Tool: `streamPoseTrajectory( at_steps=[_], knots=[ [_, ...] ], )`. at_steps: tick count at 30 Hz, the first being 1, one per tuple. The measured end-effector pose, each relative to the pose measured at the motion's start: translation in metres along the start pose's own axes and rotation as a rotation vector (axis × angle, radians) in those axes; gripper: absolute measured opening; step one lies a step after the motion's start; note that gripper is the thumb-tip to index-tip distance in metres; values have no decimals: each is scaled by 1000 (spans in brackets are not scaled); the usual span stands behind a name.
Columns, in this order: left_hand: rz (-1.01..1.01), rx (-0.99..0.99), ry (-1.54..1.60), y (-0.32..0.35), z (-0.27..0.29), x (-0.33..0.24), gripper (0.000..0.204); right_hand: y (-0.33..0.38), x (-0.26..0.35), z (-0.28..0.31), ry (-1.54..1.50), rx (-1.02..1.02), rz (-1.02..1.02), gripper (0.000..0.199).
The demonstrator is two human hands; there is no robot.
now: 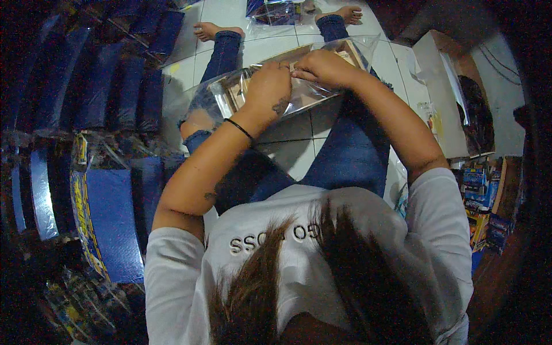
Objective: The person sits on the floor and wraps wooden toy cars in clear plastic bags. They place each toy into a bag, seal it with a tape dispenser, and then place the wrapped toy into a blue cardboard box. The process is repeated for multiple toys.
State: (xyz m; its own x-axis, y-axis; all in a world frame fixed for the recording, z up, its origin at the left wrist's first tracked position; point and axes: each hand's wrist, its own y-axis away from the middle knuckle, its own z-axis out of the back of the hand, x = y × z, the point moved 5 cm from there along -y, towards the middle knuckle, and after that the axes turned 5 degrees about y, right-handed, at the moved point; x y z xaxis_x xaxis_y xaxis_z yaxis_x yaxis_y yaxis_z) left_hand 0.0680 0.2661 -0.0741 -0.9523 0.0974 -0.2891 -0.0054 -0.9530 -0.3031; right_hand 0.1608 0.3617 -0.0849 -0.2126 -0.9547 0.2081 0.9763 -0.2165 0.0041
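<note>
A long, shallow tan box with inner partitions lies across my lap between my legs, inside loose clear plastic wrap. My left hand rests over its middle, fingers curled in and pinching the plastic. Beside it, nearly touching, my right hand is closed on the same plastic from the right, its thumb pointing toward the left hand. Fingertips of both hands are partly hidden by the knuckles. What lies inside the box is blurred by glare on the plastic.
Rows of blue plastic-wrapped boxes stand along the left. A blue wrapped package lies on the tiled floor between my feet. On the right are an open pale carton and several small colourful packages.
</note>
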Motion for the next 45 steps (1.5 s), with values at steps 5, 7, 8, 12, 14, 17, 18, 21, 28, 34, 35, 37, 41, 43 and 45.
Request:
streamPoseTrajectory(
  at_steps=[5,7,8,12,14,17,18,21,28,34,35,37,41,43,45],
  knots=[
    [-16,264,-183,-7,-21,8,33,17,-5,17,-30,-209,80,23],
    [52,362,-62,-13,-24,21,38,73,-17,38,60,-698,-97,30],
    [36,300,42,-18,-21,25,44,117,-27,43,74,-979,-262,36],
    [-10,269,100,-27,-22,32,47,289,-102,-89,13,-160,-1639,82],
    [20,289,66,-26,-25,34,47,331,-140,-181,-525,-154,-1607,82],
    [36,275,99,-23,-27,32,46,344,-198,-266,-461,-40,-1544,75],
    [37,255,123,-23,-26,31,46,340,-210,-269,-257,-103,-1493,71],
    [77,324,115,-22,-28,32,44,333,-218,-234,-482,-446,-1724,57],
    [6,245,136,-25,-29,29,39,213,-113,58,-803,-1490,-687,37],
    [50,206,179,-25,-36,33,41,-38,-12,134,-62,-430,-463,41],
    [66,224,186,-26,-38,34,41,-55,-15,123,-196,-191,-598,42],
    [46,244,206,-27,-40,34,42,-75,-19,112,-31,-48,-608,42],
    [13,216,243,-29,-41,34,39,-110,-77,91,104,219,-659,43],
    [1,170,258,-28,-39,33,38,-146,-99,79,234,537,-428,40],
    [-12,103,270,-27,-35,32,38,-163,-75,59,219,886,323,34]
  ],
)
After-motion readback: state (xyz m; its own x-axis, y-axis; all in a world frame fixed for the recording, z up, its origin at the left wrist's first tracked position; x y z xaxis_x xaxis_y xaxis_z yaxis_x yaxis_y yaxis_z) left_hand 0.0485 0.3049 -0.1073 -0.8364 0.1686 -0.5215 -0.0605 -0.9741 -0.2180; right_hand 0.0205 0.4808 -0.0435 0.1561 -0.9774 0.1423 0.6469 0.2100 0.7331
